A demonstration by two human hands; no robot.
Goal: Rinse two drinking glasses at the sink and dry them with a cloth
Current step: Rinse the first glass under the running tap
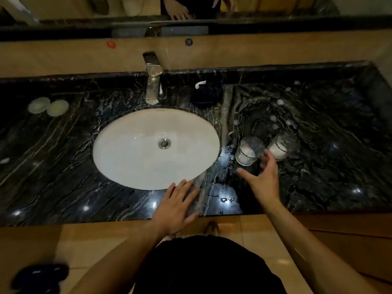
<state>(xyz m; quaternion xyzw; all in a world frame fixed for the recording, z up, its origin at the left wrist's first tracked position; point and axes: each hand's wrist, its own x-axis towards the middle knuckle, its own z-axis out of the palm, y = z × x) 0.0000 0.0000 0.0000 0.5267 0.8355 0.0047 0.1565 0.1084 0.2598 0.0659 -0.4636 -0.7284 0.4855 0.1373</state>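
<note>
Reaching right hand (261,179), fingers spread and released, nears left clear ribbed drinking glass (249,150); probably rigid, fragile, wet-slippery; grip around its side wall.

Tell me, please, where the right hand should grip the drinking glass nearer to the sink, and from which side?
Grip the nearer glass around its straight side wall, about mid-height, coming from the front. It stands upright on the counter, and the open right hand is already just in front. The second glass stands close on its right, so probably keep the fingers out of that gap.
</note>
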